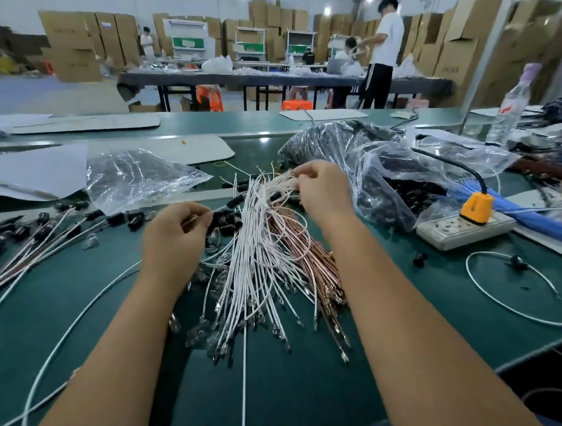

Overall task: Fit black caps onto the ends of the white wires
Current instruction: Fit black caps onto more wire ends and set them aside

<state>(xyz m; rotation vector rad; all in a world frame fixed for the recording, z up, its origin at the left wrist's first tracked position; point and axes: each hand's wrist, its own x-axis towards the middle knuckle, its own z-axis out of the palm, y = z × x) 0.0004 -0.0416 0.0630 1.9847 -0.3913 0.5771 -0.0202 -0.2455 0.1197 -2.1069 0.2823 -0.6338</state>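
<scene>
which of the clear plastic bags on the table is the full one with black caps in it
The plastic bag on the right, just beyond the right hand, is bulging with black caps. The bag on the left lies flat and looks nearly empty.

power strip: white one on the green table [64, 314], right side of frame [463, 230], orange plug [476, 208] stuck in it
bottle: clear plastic water bottle [508, 110], upright, upper right
blue wires: fat bundle [546, 224] along the right edge
copper wires: pinkish-brown bunch [313, 267] around center
boxes: cardboard stacks [71, 44] across the back wall
people: one standing in a white shirt [384, 49] at a far table, upper right
</scene>
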